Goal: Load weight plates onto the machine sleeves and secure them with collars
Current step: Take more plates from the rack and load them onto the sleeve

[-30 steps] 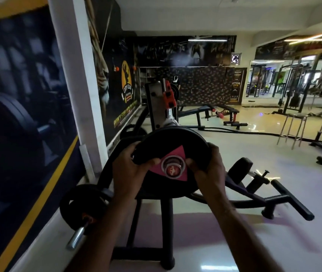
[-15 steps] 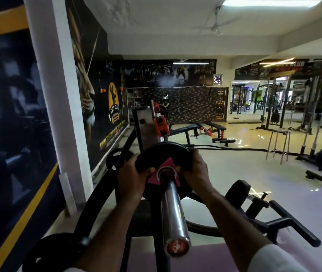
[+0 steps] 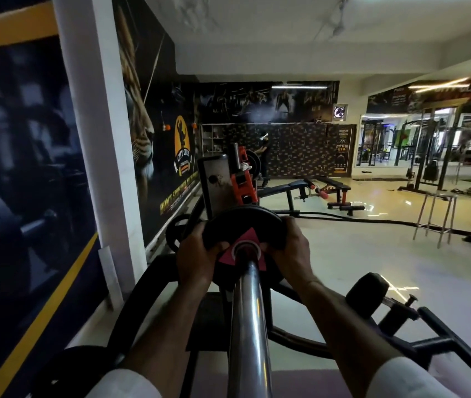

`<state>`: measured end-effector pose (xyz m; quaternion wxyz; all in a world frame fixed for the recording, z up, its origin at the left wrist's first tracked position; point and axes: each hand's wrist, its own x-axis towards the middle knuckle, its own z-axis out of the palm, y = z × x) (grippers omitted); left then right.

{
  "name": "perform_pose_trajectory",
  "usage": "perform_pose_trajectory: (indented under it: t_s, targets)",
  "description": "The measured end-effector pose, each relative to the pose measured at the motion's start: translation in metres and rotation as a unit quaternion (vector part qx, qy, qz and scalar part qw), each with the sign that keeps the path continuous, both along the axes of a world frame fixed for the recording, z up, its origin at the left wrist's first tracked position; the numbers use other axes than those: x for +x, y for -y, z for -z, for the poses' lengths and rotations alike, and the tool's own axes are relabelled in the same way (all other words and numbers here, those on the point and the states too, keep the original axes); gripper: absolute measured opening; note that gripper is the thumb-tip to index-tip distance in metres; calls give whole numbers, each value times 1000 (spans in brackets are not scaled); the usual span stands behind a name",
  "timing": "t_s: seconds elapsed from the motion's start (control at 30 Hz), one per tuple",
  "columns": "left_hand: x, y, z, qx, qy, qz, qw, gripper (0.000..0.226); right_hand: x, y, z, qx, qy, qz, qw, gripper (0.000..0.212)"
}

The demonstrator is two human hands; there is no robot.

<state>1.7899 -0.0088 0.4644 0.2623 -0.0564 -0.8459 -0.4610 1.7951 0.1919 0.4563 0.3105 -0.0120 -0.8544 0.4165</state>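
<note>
A black weight plate with a pink triangular label sits threaded on the chrome sleeve, which runs from the bottom of the view toward the machine. My left hand grips the plate's left edge and my right hand grips its right edge, thumbs on the label. The plate is far along the sleeve, close to the machine's grey and orange upright. Another black plate shows behind on the left. No collar is visible.
The machine's black frame and handle bar spread low on the right with a round pad. A wall with posters and a white pillar runs along the left. Benches, a metal stool and racks stand farther back.
The plate went from held in front of the sleeve end to threaded on it, then slid farther toward the machine. More bare sleeve now shows in front of my hands.
</note>
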Motion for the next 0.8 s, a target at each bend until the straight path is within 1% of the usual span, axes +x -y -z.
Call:
perform_pose_trajectory:
  t_s: [0.07, 0.13, 0.23, 0.37, 0.4, 0.5, 0.53, 0.63, 0.73, 0.8]
  targets:
    - [5, 2, -5, -15, 9, 0, 1000, 62, 6, 2, -6, 9, 14, -1, 1000, 60]
    - [12, 7, -9, -34, 21, 7, 999, 70, 18, 5, -16, 15, 26, -2, 1000, 65]
    - [33, 23, -19, -45, 10, 3, 999, 80, 39, 17, -32, 22, 19, -12, 1000, 71]
    - [72, 60, -35, -94, -18, -21, 995, 77, 80, 49, -60, 81, 9, -68, 994, 53]
    - [82, 74, -37, -106, -24, -24, 994, 75, 94, 60, -68, 103, 12, -84, 991, 51]
    - [111, 122, -38, -122, -35, -17, 992, 69, 134, 96, -87, 162, 27, -109, 980, 56]
    - [120, 142, -35, -120, -40, -13, 992, 67, 146, 110, -90, 186, 35, -112, 976, 52]
    - [146, 207, -20, -124, -47, -15, 991, 66, 177, 159, -83, 211, 51, -118, 969, 36]
    - [167, 274, 6, -135, -45, -23, 989, 67, 201, 224, -53, 189, 59, -127, 972, 36]
    - [178, 315, 28, -141, -34, -31, 989, 65, 203, 270, -20, 186, 58, -123, 973, 38]
